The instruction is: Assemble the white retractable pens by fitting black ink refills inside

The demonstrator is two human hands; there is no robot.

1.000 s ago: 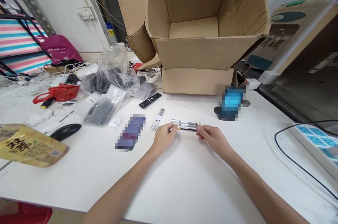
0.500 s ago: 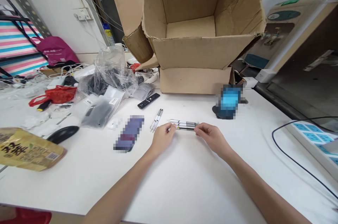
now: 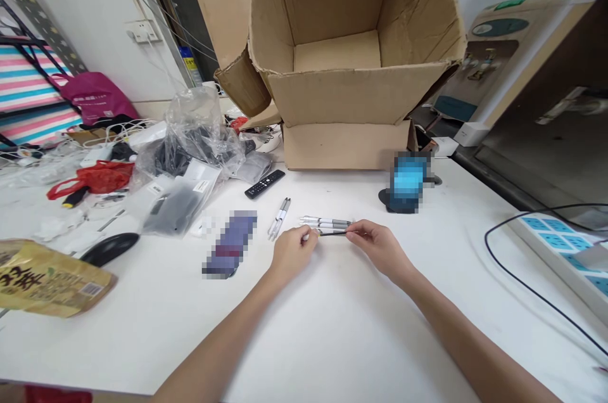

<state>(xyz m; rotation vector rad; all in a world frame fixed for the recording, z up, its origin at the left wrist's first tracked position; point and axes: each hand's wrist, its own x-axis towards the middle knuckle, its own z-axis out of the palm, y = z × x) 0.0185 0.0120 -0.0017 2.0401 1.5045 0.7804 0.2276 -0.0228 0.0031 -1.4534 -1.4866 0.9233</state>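
My left hand (image 3: 293,252) is closed, thumb and fingers pinching the left end of a thin black pen refill (image 3: 333,234). At its other end, my right hand (image 3: 376,243) grips the refill between thumb and fingertips. The refill spans the short gap between my hands, just above the white table; both its ends are hidden by fingers. Just beyond it, several white-and-grey pens (image 3: 327,223) lie side by side, pointing left and right. Two similar pens (image 3: 279,218) rest at a slant to the left of my left hand.
A large open cardboard box (image 3: 349,146) stands behind the pens. Left lie a blurred phone (image 3: 232,244), a black remote (image 3: 265,184), plastic bags (image 3: 180,203) and a yellow pouch (image 3: 52,279). Right are a blurred screen on a stand (image 3: 406,181), a power strip (image 3: 565,257) and a black cable (image 3: 517,279).
Both hands keep hold of the refill and have drawn slightly closer together. The refill now looks a little tilted, its right end higher. The view has shifted slightly.
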